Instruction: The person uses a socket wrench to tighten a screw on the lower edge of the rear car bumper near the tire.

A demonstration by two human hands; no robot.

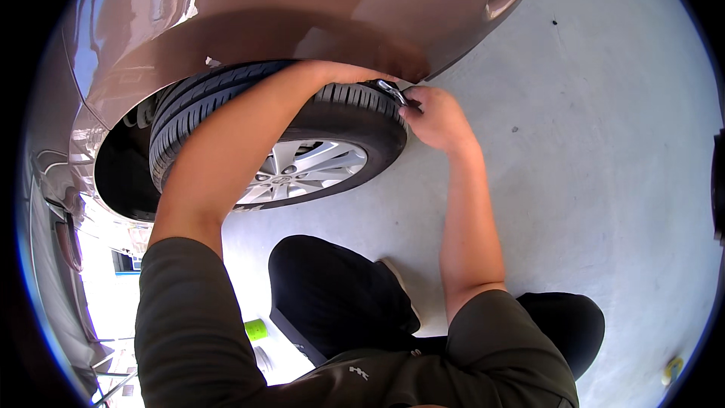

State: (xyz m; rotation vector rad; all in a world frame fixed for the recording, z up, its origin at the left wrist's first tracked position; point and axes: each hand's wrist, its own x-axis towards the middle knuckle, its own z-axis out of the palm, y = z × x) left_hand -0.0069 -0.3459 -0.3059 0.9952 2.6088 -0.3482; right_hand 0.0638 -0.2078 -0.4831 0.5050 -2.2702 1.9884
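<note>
My right hand (pixel 436 115) is closed at the edge of the wheel arch, with its thumb and fingers round a small ratchet wrench (pixel 393 92) whose shiny metal head points toward the fender. Across the top of the tire (pixel 389 125) stretches my left arm. My left hand (pixel 347 72) reaches into the gap between the tread and the brown fender (pixel 264 30), close to the tool's head. Its fingertips are hidden there, so I cannot see whether they grip anything.
The silver alloy wheel (pixel 332 166) is turned outward in its arch. Below it are my bent knees (pixel 325 272) on the pale grey floor (pixel 559 181). A bright green object (pixel 256 329) lies behind my left knee, and a yellowish roll-like thing (pixel 673 370) is at the far right.
</note>
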